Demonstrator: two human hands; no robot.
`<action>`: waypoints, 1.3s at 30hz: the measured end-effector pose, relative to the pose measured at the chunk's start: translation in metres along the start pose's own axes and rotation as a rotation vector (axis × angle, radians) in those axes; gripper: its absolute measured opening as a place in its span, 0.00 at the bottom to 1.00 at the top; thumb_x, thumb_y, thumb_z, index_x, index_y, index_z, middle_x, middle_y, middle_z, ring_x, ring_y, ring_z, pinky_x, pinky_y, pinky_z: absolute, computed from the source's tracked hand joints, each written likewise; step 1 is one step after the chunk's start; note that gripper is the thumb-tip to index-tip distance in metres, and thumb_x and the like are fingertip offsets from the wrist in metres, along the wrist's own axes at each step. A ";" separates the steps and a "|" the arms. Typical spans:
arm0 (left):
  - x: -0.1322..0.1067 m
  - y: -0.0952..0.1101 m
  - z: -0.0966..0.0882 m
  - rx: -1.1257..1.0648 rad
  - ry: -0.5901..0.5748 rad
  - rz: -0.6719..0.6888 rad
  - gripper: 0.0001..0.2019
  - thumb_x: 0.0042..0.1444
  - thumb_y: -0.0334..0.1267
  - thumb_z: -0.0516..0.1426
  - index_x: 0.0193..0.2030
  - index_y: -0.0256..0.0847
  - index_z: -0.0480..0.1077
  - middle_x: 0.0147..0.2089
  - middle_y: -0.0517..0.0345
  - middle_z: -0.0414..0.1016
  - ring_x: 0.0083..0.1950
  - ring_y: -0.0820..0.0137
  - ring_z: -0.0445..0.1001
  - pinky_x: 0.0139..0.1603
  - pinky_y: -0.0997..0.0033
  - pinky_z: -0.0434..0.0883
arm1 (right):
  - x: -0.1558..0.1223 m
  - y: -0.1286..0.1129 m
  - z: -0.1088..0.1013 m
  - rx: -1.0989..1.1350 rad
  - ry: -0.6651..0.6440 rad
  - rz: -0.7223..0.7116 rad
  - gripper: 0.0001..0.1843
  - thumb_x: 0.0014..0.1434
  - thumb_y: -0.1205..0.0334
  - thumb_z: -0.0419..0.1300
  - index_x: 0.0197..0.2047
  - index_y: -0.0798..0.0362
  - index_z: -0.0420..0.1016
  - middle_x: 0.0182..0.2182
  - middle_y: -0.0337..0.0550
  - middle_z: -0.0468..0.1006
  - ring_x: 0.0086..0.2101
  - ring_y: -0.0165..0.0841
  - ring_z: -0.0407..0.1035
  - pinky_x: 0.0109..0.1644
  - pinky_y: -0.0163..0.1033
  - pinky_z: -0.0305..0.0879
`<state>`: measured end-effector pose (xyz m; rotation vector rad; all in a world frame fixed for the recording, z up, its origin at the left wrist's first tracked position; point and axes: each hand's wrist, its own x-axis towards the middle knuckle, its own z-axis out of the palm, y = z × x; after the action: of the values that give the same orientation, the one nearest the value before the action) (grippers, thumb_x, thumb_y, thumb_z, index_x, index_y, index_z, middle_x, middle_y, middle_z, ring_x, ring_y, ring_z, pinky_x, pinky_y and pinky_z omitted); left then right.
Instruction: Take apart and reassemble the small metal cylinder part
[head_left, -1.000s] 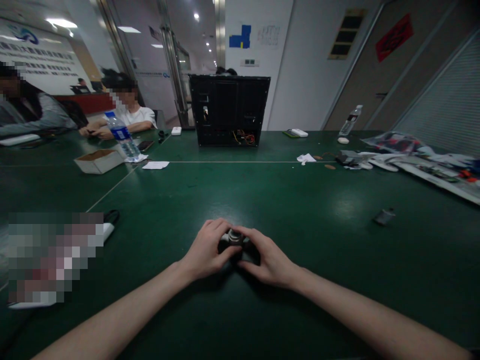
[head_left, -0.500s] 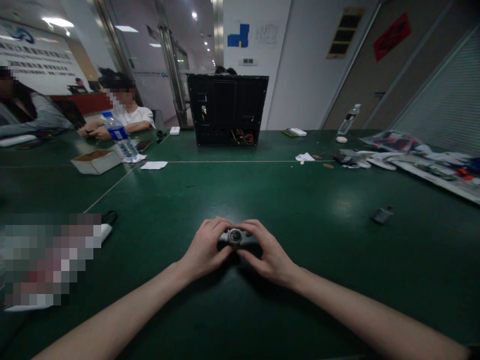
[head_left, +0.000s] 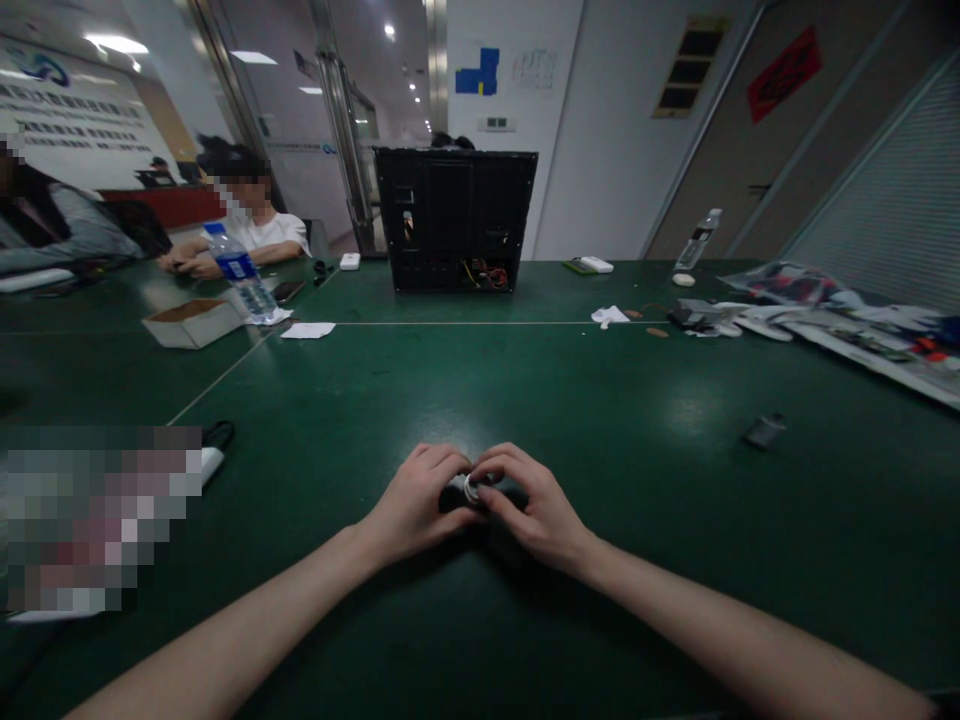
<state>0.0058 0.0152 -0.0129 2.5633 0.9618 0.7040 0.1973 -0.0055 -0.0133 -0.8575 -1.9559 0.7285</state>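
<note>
A small round silver part with a ringed top (head_left: pixel 471 489) is between my two hands in the middle of the green table (head_left: pixel 480 380). My left hand (head_left: pixel 418 498) curls around its left side, with the thumb below and the fingers above. From the right, my right hand (head_left: pixel 534 508) pinches the top of the part between thumb and fingertips. My fingers cover much of the part, so its exact kind cannot be made out. To the right lies a small dark grey, box-like object (head_left: pixel 764 430), apart from both hands.
A black open-framed case (head_left: pixel 459 220) with wires stands at the back. On the left are a white box (head_left: pixel 193 325), a water bottle (head_left: pixel 246 275) and a seated person (head_left: pixel 259 225). Papers and plastic bags (head_left: pixel 795 285) lie at the right, near another bottle (head_left: pixel 697 240).
My right fingers have moved left and closed over the top of the round part, which showed uncovered before. It sits slightly lower and looks tilted. Both hands are closer together.
</note>
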 end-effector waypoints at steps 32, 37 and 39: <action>0.001 0.002 -0.002 0.001 0.003 -0.060 0.15 0.51 0.42 0.62 0.42 0.40 0.66 0.42 0.55 0.72 0.44 0.63 0.69 0.45 0.63 0.64 | 0.010 0.006 -0.024 -0.131 -0.038 -0.011 0.05 0.59 0.68 0.58 0.38 0.52 0.74 0.33 0.41 0.76 0.37 0.33 0.68 0.42 0.39 0.64; 0.002 0.000 -0.003 0.018 0.036 -0.081 0.13 0.51 0.42 0.62 0.40 0.40 0.66 0.41 0.56 0.72 0.43 0.63 0.69 0.45 0.64 0.64 | 0.008 0.020 -0.025 -0.312 -0.198 0.022 0.08 0.56 0.73 0.57 0.38 0.53 0.74 0.33 0.42 0.76 0.36 0.33 0.68 0.41 0.38 0.64; 0.002 -0.002 -0.003 0.020 0.038 -0.090 0.13 0.51 0.41 0.62 0.40 0.40 0.66 0.41 0.56 0.72 0.44 0.63 0.69 0.45 0.64 0.63 | 0.006 0.023 -0.022 -0.378 -0.250 0.023 0.09 0.56 0.73 0.57 0.39 0.53 0.73 0.34 0.43 0.76 0.36 0.33 0.68 0.41 0.38 0.64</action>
<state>0.0047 0.0177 -0.0109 2.5143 1.0940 0.7232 0.2208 0.0168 -0.0174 -1.0548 -2.3578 0.5028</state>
